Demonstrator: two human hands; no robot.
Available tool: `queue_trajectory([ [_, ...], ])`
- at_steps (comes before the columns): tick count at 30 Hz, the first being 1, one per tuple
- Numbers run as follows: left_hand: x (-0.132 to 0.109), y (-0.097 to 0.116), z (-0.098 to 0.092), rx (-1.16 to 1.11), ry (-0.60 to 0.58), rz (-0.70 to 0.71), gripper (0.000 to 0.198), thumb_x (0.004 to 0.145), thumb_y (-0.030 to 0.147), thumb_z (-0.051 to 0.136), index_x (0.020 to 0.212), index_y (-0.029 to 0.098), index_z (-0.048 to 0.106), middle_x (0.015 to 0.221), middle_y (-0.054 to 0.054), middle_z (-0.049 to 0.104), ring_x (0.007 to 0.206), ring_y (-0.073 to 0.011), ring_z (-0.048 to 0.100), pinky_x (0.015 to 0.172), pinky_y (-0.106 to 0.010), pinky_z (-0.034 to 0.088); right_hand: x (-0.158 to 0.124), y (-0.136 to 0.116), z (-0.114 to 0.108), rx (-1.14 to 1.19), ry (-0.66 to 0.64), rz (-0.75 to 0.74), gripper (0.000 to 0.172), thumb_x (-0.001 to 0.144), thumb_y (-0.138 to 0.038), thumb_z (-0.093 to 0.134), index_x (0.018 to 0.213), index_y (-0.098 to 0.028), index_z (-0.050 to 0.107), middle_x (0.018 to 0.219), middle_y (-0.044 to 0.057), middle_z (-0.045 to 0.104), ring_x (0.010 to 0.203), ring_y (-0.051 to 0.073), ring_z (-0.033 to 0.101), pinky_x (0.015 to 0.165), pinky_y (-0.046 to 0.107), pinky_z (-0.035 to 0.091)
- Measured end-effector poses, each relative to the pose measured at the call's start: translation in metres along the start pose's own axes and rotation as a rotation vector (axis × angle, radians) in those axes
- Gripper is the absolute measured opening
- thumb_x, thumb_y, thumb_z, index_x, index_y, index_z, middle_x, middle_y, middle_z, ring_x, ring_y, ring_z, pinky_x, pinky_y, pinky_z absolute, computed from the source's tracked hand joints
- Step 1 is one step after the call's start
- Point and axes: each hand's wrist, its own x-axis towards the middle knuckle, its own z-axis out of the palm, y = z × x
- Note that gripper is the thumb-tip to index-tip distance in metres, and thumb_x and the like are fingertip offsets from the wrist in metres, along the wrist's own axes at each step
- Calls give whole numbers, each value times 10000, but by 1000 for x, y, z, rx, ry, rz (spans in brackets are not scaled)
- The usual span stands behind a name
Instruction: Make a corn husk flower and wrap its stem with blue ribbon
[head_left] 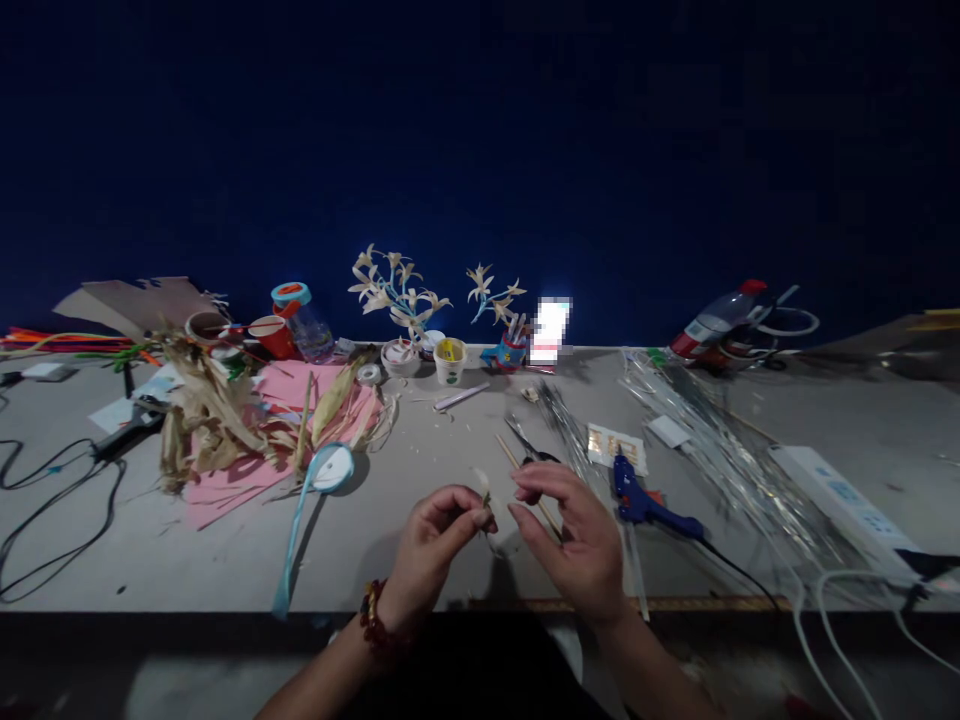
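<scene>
My left hand [442,530], with a beaded bracelet at the wrist, pinches a small, thin piece of dried husk [486,498] between thumb and fingertips; its exact shape is blurred. Just to the right, my right hand [577,535] is held with thumb and forefinger apart and nothing visible between them. Beneath the right hand lies a thin wooden stick [507,452], partly hidden by the fingers. Scissors [519,432] rest beyond that hand, their handles partly covered. Pale flowers [394,285] on blue stems stand at the back.
Dried husks [214,410] and pink sheets [236,485] lie left, near a blue ribbon roll [332,467]. To the right are a blue glue gun [652,505], wire bundles [720,450] and a power strip [844,505]. Cups [450,362] and a bottle [716,325] line the back.
</scene>
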Motion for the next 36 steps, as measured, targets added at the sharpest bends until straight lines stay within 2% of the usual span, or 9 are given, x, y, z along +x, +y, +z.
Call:
queue_trajectory([
  [3, 0, -1, -4, 64, -6, 55, 116, 847, 270, 736, 796, 169, 710, 784, -35, 686, 766, -154, 597, 754, -263, 458, -3, 0, 0, 30, -26, 19, 257, 850, -69, 649, 1040, -242, 662, 1019, 64, 674, 971, 212, 635, 811, 341, 528],
  [7, 3, -3, -10, 123, -34, 106, 103, 839, 260, 745, 793, 174, 709, 812, -31, 672, 791, -155, 579, 763, -264, 449, -7, 1, 4, 123, -64, 69, 163, 864, -89, 635, 937, -229, 672, 918, 45, 674, 912, 200, 644, 812, 336, 520],
  [12, 7, -5, -14, 40, -49, 127, 90, 834, 269, 749, 813, 185, 727, 917, -51, 677, 896, -185, 596, 837, -296, 442, -13, 5, 13, 196, -74, 142, 112, 882, -124, 619, 905, -227, 657, 884, 39, 656, 867, 194, 635, 780, 321, 510],
  [15, 8, -3, -15, -58, -68, 85, 120, 810, 285, 772, 787, 174, 733, 917, -56, 668, 911, -189, 590, 860, -307, 436, -14, 8, 15, 193, -72, 161, 104, 888, -135, 612, 904, -226, 658, 886, 39, 653, 851, 190, 631, 764, 310, 501],
  [24, 12, 2, -16, -210, -133, -113, 249, 769, 347, 810, 717, 130, 700, 689, -24, 614, 732, -143, 544, 778, -266, 414, -6, 8, 16, 226, -93, 189, 82, 893, -155, 637, 891, -227, 675, 848, 26, 641, 817, 179, 618, 749, 304, 493],
  [29, 12, -6, -19, -222, -100, -179, 229, 722, 323, 852, 784, 135, 736, 711, -29, 664, 717, -138, 579, 763, -254, 432, -1, 3, 22, 268, -133, 192, 86, 883, -164, 654, 933, -224, 690, 830, 19, 628, 766, 162, 603, 704, 285, 483],
  [33, 12, -9, -21, -199, -110, -207, 252, 702, 320, 865, 826, 132, 751, 754, -38, 682, 750, -147, 598, 784, -261, 442, 1, 2, 26, 318, -144, 254, 14, 856, -210, 692, 868, -212, 684, 782, 8, 599, 716, 153, 571, 657, 271, 455],
  [36, 14, -6, -21, -191, -146, -226, 273, 682, 329, 876, 802, 119, 747, 744, -42, 683, 723, -142, 591, 747, -252, 441, 1, 5, 26, 399, -177, 332, 56, 833, -237, 716, 804, -208, 678, 736, -5, 584, 690, 148, 552, 650, 268, 434],
])
